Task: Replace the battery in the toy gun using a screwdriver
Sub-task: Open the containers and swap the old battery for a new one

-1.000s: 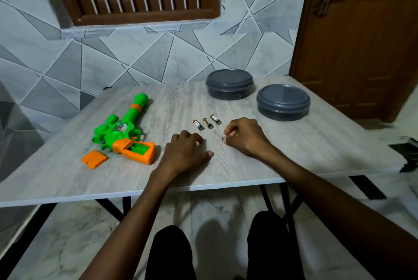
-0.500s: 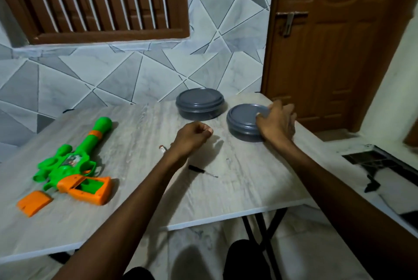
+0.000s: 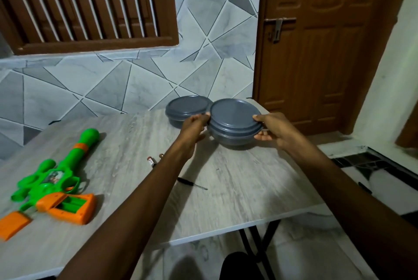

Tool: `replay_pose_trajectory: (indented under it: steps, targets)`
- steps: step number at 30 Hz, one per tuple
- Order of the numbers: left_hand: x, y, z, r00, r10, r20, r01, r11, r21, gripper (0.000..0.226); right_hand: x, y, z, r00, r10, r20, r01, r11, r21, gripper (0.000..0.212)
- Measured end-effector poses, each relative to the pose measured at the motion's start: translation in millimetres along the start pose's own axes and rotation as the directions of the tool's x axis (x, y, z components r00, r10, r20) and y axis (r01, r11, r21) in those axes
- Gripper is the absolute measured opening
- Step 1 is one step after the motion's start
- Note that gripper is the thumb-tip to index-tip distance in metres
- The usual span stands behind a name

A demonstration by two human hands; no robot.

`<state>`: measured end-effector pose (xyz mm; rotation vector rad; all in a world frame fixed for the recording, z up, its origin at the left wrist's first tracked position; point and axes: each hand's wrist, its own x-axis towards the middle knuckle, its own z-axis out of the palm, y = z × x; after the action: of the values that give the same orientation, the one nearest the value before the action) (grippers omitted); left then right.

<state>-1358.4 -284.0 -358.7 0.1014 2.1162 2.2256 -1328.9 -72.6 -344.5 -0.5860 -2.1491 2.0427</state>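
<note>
At the worktop's left edge the toy gun (image 3: 52, 187) lies flat, green with an orange grip. Its cover (image 3: 13, 224) is off beside it and the bay is open. Batteries (image 3: 152, 162) and screwdriver (image 3: 191, 184) lie mid-worktop. My left hand (image 3: 194, 127) and right hand (image 3: 274, 129) clasp a lidded grey container (image 3: 235, 119) near the far right corner. Refitting remains, I judge.
</note>
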Motion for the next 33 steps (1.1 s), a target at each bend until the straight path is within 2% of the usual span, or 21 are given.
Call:
replay_pose_trajectory:
  steps: [3,5,7,9,11,14,17,20,25,30,33]
  targets:
    - [-19.3,14.4,-23.6,0.994,-0.080,0.067,0.087,0.990,-0.108,0.045,-25.2,-8.5,1.0,0.973,-0.136,0.188,0.151,0.986,-0.067,0.013]
    - [-32.4,22.8,-45.3,0.974,-0.147,0.171,0.164,0.982,-0.090,0.056,-42.4,-9.9,5.2,0.919,-0.201,0.339,0.258,0.957,-0.131,0.018]
    - [-48.2,25.9,-63.4,0.957,-0.179,0.229,0.194,0.980,-0.042,0.060,-58.1,-7.9,14.9,0.869,-0.241,0.431,0.348,0.919,-0.188,0.021]
    - [-68.5,27.2,-74.0,0.965,-0.157,0.208,0.169,0.985,-0.038,0.045,-68.2,-5.4,28.0,0.858,-0.300,0.416,0.419,0.878,-0.231,0.019]
    - [-83.6,22.5,-87.1,0.987,-0.050,0.151,0.064,0.994,-0.088,0.038,-77.1,-5.0,45.5,0.843,-0.373,0.388,0.495,0.819,-0.289,0.020]
    - [-103.1,17.6,-106.1,0.995,0.075,0.072,-0.066,0.991,-0.120,0.036,-93.5,-10.4,73.2,0.806,-0.390,0.444,0.560,0.747,-0.359,0.039]
    - [-118.8,17.0,-121.9,0.993,0.118,0.004,-0.116,0.980,-0.159,0.032,-109.6,-19.8,96.4,0.780,-0.405,0.477,0.593,0.721,-0.359,0.055]
    - [-126.6,14.4,-138.2,0.986,0.149,-0.078,-0.160,0.971,-0.175,0.031,-120.7,-27.4,116.3,0.798,-0.365,0.479,0.567,0.725,-0.391,0.066]
    - [-134.6,7.6,-150.5,0.949,0.257,-0.182,-0.282,0.952,-0.122,0.032,-136.4,-33.7,139.8,0.850,-0.343,0.399,0.525,0.610,-0.593,0.087]
    - [-141.1,2.0,-155.4,0.924,0.266,-0.274,-0.314,0.938,-0.146,0.028,-144.5,-33.6,154.5,0.865,-0.310,0.395,0.501,0.584,-0.639,0.080]
    - [-143.4,2.1,-158.2,0.926,0.249,-0.285,-0.308,0.933,-0.184,0.029,-148.6,-34.3,157.7,0.870,-0.310,0.383,0.489,0.642,-0.590,0.081]
